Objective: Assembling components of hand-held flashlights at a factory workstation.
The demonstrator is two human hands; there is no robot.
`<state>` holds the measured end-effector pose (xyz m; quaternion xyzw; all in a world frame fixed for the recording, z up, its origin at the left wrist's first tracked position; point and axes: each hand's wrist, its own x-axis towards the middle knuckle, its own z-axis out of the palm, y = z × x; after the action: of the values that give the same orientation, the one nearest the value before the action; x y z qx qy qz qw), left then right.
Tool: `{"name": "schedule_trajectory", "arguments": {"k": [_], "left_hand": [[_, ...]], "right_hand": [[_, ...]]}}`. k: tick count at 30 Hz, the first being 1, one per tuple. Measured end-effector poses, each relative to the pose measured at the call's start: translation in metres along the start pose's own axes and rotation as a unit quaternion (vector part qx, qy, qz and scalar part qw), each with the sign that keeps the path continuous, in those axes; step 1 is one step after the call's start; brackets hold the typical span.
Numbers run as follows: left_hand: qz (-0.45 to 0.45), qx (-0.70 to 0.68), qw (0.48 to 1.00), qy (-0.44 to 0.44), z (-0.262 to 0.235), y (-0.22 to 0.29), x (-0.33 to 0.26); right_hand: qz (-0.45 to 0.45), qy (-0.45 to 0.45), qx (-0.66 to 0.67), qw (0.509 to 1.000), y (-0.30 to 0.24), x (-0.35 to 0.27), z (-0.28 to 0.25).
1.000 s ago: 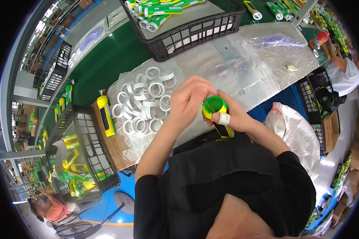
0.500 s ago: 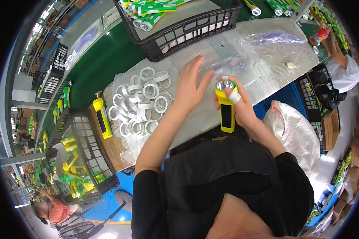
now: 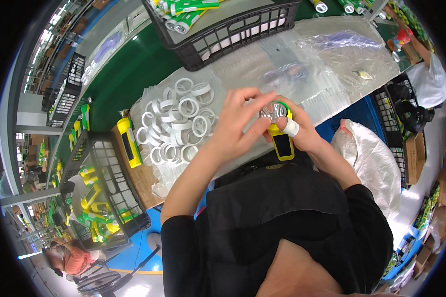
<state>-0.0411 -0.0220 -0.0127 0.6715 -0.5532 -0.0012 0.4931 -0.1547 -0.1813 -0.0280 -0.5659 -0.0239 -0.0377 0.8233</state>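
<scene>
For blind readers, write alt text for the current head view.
A person's right hand holds a yellow-and-green plastic flashlight, the left hand at its silver head. White plastic rings lie left, a black plastic crate beyond.

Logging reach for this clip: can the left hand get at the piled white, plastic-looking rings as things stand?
Probably yes: the white rings lie uncovered beside the left hand, nothing visibly between, though it is occupied at the shiny-headed, yellow-and-green flashlight.
</scene>
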Motion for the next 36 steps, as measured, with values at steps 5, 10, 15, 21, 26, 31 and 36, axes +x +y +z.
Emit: {"name": "schedule_trajectory", "arguments": {"k": [5,10,15,21,26,31,36], "left_hand": [[0.054,0.097,0.994,0.023,-0.003,0.001,-0.024],[0.095,-0.012,0.99,0.106,0.004,-0.006,-0.029],[0.095,0.044,0.989,0.102,-0.016,-0.01,-0.014],[-0.104,0.226,0.968,0.041,-0.066,-0.063,0.003],[-0.207,0.348,0.898,-0.174,-0.092,-0.105,-0.007],[-0.182,-0.013,0.977,0.108,-0.076,-0.08,0.0],[-0.052,-0.014,0.992,0.114,-0.056,-0.012,0.014]], "right_hand": [[0.021,-0.064,-0.026,0.997,0.01,0.008,0.015],[0.013,-0.118,-0.005,0.993,0.019,0.019,0.033],[0.044,-0.06,0.029,0.997,0.013,0.031,0.033],[-0.065,-0.05,-0.047,0.996,0.007,0.064,0.02],[-0.095,-0.038,-0.067,0.992,0.018,0.075,0.014],[-0.074,-0.057,-0.062,0.994,0.013,0.08,0.012],[-0.096,-0.039,-0.034,0.994,0.015,0.088,0.01]]}}
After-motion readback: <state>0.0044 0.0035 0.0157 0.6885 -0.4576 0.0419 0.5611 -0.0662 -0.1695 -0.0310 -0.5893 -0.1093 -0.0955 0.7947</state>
